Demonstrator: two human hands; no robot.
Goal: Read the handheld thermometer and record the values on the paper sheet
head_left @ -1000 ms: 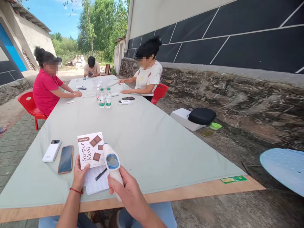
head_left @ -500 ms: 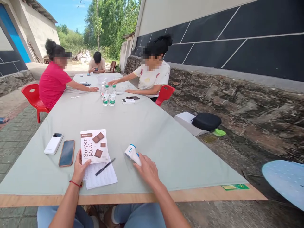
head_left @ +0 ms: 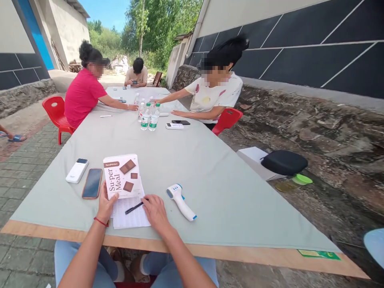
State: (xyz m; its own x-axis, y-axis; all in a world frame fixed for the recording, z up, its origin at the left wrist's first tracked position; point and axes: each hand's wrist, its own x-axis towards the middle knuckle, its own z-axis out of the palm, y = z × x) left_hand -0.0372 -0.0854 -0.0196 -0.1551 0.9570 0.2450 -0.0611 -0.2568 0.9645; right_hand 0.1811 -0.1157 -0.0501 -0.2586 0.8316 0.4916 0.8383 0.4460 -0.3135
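Note:
My left hand, with a red cord at its wrist, is closed on the lower left edge of a white Su-per Meal box printed with brown squares. Beneath the box lie sheets of written paper, partly covered. A black pen rests slantwise on the paper. My right hand has its bent fingers at the pen's upper end, close to the box's lower right corner; the fingertips are partly hidden. To the right of this hand, a white and blue infrared thermometer lies on the table, untouched.
A phone and a white power bank lie left of the box. Several water bottles stand mid-table. Three people sit farther along the cloth-covered table; two reach toward the bottles. A black case sits beyond the right edge.
My right hand has let go of the thermometer and moved left to the pen. The thermometer now lies flat. The box stays in my left hand. The whole view has shifted somewhat.

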